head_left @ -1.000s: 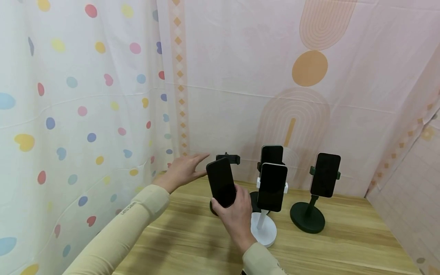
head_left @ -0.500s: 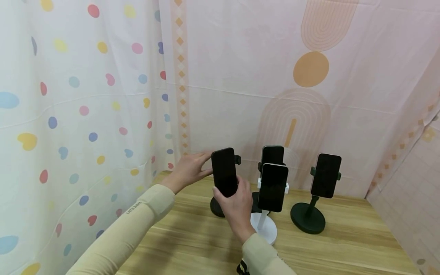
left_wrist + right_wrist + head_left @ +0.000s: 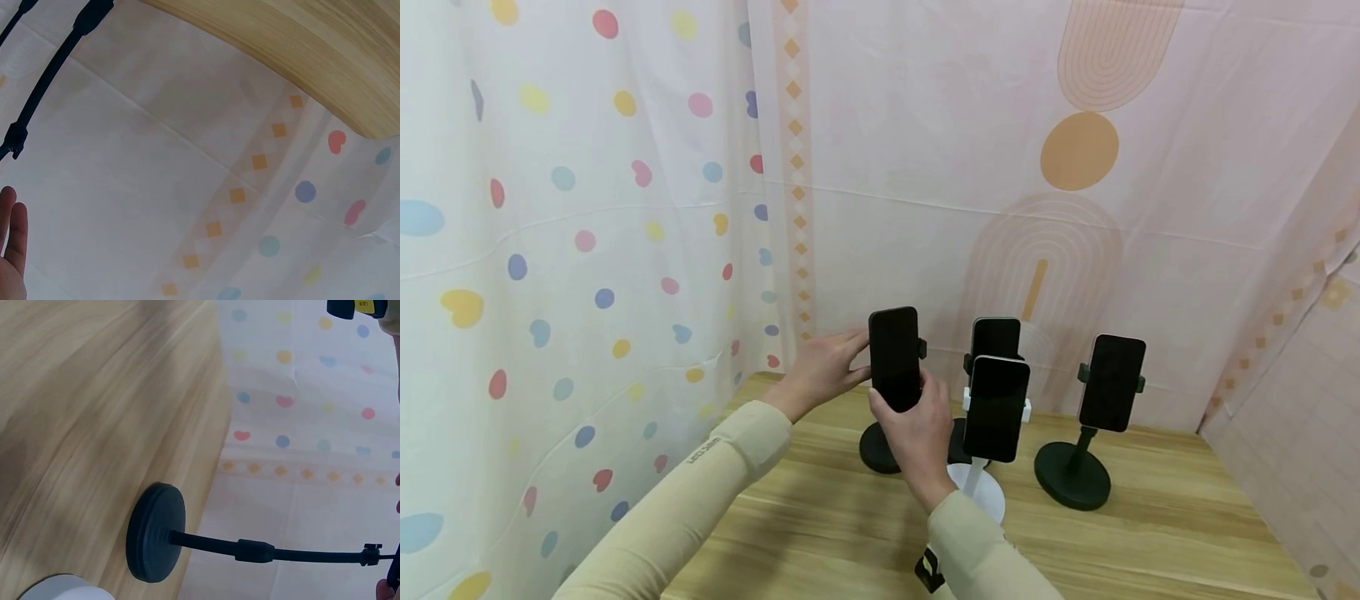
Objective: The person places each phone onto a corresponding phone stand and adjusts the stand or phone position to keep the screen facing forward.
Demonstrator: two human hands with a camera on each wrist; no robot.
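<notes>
My right hand (image 3: pixel 921 429) grips a black smartphone (image 3: pixel 894 358) by its lower end, thumb on the left edge and fingers on the right. The phone stands nearly upright in front of a black phone stand, whose clamp end (image 3: pixel 922 348) shows past its right edge. Below it is the stand's round base (image 3: pixel 878 450); the right wrist view shows the stand's thin pole (image 3: pixel 312 555). At the phone's left edge, my left hand (image 3: pixel 823 371) reaches in with straight fingers, also seen as fingers (image 3: pixel 19 240) in the left wrist view. Its fingertips are partly hidden behind the phone.
Close on the right, a white stand (image 3: pixel 985 492) holds a phone (image 3: pixel 997 408), with another phone (image 3: pixel 996 336) on a black stand behind. Farther right stands a dark green stand (image 3: pixel 1072 475) with a phone (image 3: pixel 1112 383). Patterned curtains (image 3: pixel 910 208) border the wooden table (image 3: pixel 1180 517).
The right hand has raised the phone and moved it slightly right, straightening it over the black stand's clamp. The left hand has shifted right, up to the phone's left edge.
</notes>
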